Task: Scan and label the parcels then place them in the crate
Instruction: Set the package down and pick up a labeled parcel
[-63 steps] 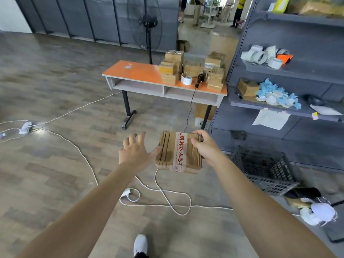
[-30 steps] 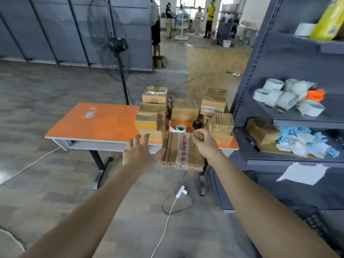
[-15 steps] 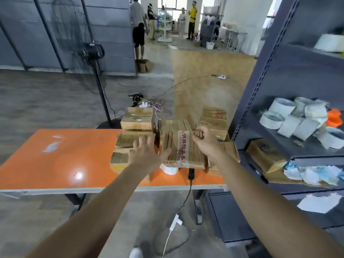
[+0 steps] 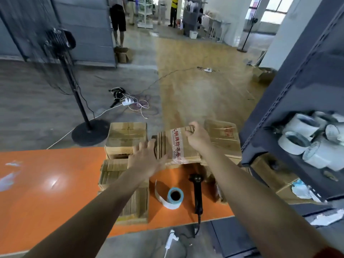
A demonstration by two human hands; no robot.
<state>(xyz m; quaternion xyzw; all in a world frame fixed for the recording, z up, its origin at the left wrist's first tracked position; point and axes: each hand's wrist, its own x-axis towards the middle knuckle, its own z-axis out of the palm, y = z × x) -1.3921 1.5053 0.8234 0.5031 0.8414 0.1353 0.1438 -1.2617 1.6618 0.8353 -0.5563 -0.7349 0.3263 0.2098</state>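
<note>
A brown cardboard parcel (image 4: 167,146) with a strip of clear tape printed in red hangs above the orange table (image 4: 46,183). My right hand (image 4: 197,138) grips its far right corner. My left hand (image 4: 147,161) is spread flat against its near left edge. Below it on the table lie a black barcode scanner (image 4: 197,192) and a blue-cored roll of white labels (image 4: 174,197). Other cardboard parcels are stacked at the left (image 4: 126,136), at the near left (image 4: 113,172) and at the right (image 4: 223,138). No crate is in view.
A grey metal shelf unit (image 4: 290,101) stands at the right, with rolls of tape (image 4: 305,138) on it. A standing fan (image 4: 74,86) and loose cables (image 4: 130,103) are on the floor beyond the table. People stand far back.
I have walked from the open floor up to the orange table, carrying the parcel. It now hangs over the table's right end, above the scanner and label roll.
</note>
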